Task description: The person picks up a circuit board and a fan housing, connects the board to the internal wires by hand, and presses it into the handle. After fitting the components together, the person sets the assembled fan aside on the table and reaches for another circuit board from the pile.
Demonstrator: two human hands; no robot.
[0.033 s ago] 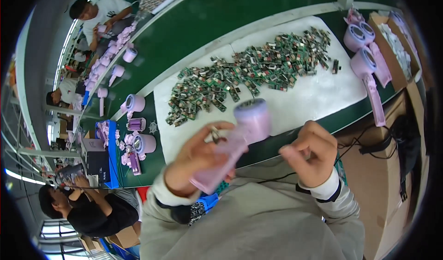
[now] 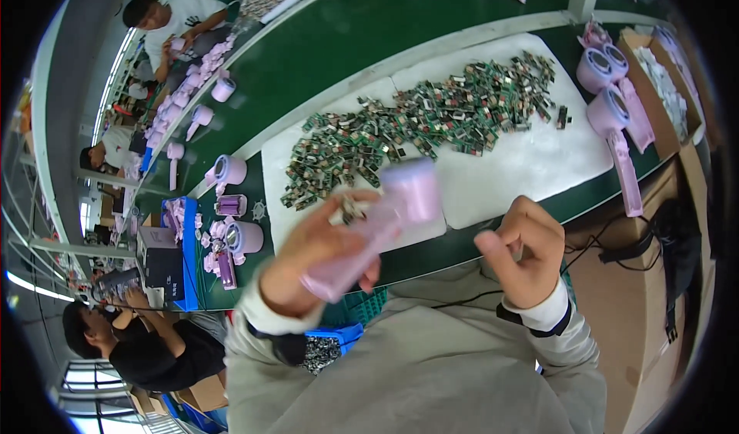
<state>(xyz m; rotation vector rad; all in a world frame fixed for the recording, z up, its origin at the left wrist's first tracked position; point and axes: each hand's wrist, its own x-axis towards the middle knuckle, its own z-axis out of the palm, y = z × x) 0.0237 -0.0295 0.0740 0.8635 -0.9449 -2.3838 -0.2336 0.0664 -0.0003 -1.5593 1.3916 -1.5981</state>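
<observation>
My left hand [image 2: 312,253] is wrapped round the handle of a lilac housing shaped like a hair dryer [image 2: 416,191]. Its round head points up and away to the right, smeared by motion. Small metallic or wiry bits [image 2: 352,209] show by the fingers; what they are I cannot make out. My right hand [image 2: 530,253] is held apart from the housing, fingers curled and thumb near the forefinger; anything inside is hidden. Beyond both hands, many small green circuit boards [image 2: 431,111] are heaped on a white foam sheet [image 2: 508,180].
More lilac housings [image 2: 608,111] lie at the right beside an open carton [image 2: 654,80]. Others, with small parts, lie at the left near a blue bin [image 2: 189,257]. A blue box of small metal parts [image 2: 346,334] sits by my lap. Co-workers [image 2: 165,365] sit along the left.
My left hand and the housing have shifted left and slightly down. The right hand has hardly moved. The whole view has drifted a little.
</observation>
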